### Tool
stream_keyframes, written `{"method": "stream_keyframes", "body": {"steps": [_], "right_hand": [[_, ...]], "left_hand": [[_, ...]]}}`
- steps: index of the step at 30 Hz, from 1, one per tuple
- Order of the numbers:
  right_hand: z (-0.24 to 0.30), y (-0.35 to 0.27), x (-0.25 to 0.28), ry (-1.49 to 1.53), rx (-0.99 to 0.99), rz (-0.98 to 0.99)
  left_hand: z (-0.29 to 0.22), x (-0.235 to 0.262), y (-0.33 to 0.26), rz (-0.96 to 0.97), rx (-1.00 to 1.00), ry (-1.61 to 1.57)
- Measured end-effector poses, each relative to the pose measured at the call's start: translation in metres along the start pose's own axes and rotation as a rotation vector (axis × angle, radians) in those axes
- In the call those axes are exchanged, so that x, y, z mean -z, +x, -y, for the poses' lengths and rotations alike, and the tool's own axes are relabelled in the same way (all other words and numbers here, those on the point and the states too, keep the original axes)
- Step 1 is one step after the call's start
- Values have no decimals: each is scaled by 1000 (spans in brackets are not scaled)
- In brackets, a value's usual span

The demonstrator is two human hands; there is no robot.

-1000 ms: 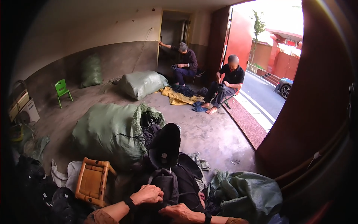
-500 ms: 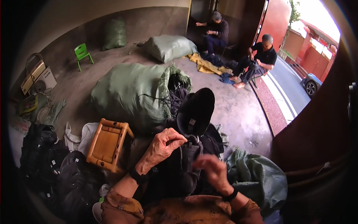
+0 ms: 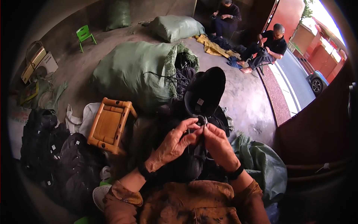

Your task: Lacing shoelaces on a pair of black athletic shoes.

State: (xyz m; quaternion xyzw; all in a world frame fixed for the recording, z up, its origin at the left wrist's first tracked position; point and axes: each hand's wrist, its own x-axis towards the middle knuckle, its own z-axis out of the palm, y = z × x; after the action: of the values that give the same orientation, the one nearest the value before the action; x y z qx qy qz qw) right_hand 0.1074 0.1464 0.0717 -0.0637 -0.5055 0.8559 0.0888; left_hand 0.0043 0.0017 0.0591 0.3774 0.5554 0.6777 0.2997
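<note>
A black cap (image 3: 205, 87) stands tilted in front of me, its dark inside and a small white label facing my way. Just below it, my left hand (image 3: 173, 143) and my right hand (image 3: 220, 145) come together at the cap's narrow dark strap. The fingertips of both hands pinch there, close to a small shiny piece that looks like a buckle. The fingers partly hide the strap. More dark caps or fabric lie beneath my hands, too dark to tell apart.
A large green woven sack (image 3: 136, 74) lies ahead, dark goods in its mouth. At left are a bamboo stool (image 3: 108, 127) and a pile of black caps (image 3: 67, 156). A crumpled green sack (image 3: 264, 164) lies at right. Two people sit working near the doorway.
My right hand has moved in from the lower right to meet the left at the strap. The view has tilted down, so the surroundings sit higher.
</note>
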Motion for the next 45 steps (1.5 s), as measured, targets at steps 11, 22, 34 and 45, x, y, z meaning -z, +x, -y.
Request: {"method": "stream_keyframes", "body": {"steps": [11,22,34,45], "right_hand": [[247,-92,247,-695,711,-926],[20,-35,159,-719,-188,-167],[16,-24,106,-151,-596,117],[189,68,71,-215,475,-267]], "left_hand": [[86,-15,-51,170,-194,1061],[78,-18,-54,93,-240,877],[70,-27,-48,-27,-156,934],[95,-28,-41,74,-151,1068]]}}
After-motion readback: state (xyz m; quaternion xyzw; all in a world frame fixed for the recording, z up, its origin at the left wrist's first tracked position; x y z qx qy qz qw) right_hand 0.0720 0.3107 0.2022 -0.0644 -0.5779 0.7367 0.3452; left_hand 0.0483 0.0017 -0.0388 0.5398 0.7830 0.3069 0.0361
